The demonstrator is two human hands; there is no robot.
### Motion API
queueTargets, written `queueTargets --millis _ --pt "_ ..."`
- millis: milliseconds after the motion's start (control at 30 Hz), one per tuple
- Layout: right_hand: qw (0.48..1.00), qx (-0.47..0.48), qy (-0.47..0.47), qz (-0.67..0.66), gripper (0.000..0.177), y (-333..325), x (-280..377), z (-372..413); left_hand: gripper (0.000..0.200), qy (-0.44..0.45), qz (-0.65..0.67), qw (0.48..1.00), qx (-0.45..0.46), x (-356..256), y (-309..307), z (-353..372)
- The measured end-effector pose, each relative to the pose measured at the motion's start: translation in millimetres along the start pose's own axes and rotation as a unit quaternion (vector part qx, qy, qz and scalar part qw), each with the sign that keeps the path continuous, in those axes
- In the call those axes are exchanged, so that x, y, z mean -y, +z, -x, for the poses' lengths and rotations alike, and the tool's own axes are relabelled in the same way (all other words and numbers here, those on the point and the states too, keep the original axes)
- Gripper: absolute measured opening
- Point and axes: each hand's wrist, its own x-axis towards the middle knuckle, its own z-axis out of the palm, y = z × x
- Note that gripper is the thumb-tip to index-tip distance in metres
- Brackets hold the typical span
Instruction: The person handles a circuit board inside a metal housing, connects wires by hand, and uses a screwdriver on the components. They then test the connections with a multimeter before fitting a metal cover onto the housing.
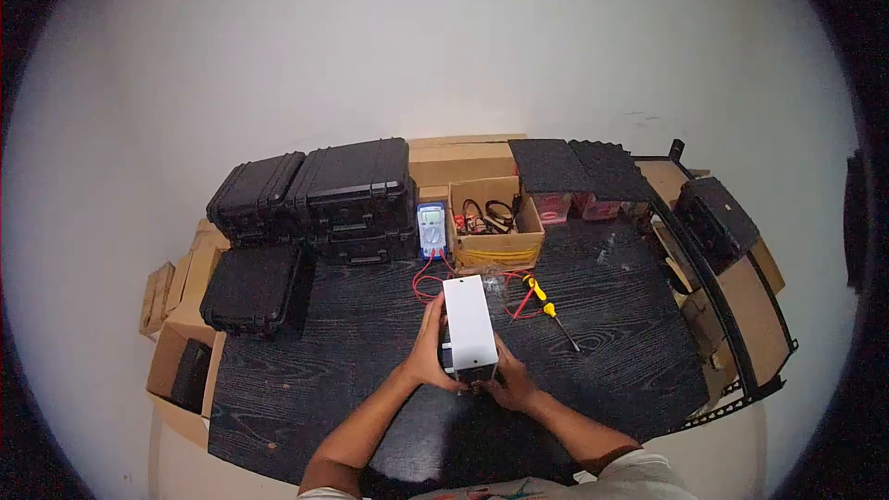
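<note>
Between my two hands is a box-shaped device with a flat white top and darker sides; its exact kind I cannot make out. My left hand is wrapped round its left side, the thumb near the front edge. At the front right corner, my right hand grips it. Just beyond the device lie red test leads from a blue-and-white multimeter, which leans upright against a carton. A yellow-handled screwdriver rests to the right, its tip pointing toward me.
An open cardboard box of cables stands behind the device. Black hard cases are stacked at back left, with another case nearer. Black-topped pink bins sit at back right, and a black metal rack borders the dark table.
</note>
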Motion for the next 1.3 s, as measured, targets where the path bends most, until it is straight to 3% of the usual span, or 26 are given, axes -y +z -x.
queueTargets --millis 100,233,300,400,600,700,800,900,1100,1233,1300 --pt "0.999 -0.020 -0.025 -0.002 0.087 3 -7 2 0.168 0.031 -0.021 0.999 -0.004 -5 -2 -4" --pt "0.999 -0.031 -0.028 -0.002 0.086 5 -15 5 0.154 0.114 0.034 0.993 -0.027 -31 -18 -29" --pt "0.998 -0.046 -0.044 -0.010 0.084 6 -15 5 0.147 0.153 -0.048 0.987 0.014 -54 -37 -42" --pt "0.998 -0.047 -0.047 0.003 0.082 6 -16 7 0.137 0.092 -0.185 0.969 0.137 -110 -53 -66" --pt "0.997 -0.060 -0.055 -0.016 0.078 1 -17 5 0.141 -0.050 -0.191 0.971 0.132 -126 -48 -64" --pt "0.985 -0.105 0.028 -0.137 0.062 -13 -4 -8 0.138 -0.070 -0.172 0.974 0.130 -128 -50 -61" --pt "0.991 -0.120 0.041 0.039 0.044 -37 -28 -43 0.133 -0.050 -0.176 0.975 0.126 -125 -54 -60" --pt "0.986 -0.118 0.092 0.079 0.027 -62 -22 -96 0.132 -0.047 -0.172 0.977 0.121 -124 -54 -63" --pt "0.936 0.080 0.140 0.313 0.023 -55 -93 -155 0.127 -0.033 -0.155 0.980 0.118 -119 -60 -64" --pt "0.909 0.131 0.194 0.344 0.020 -39 -104 -173 0.117 -0.018 -0.185 0.975 0.124 -117 -57 -63" --pt "0.928 0.112 0.143 0.326 0.020 -27 -143 -173 0.110 0.027 -0.236 0.963 0.125 -121 -56 -64"
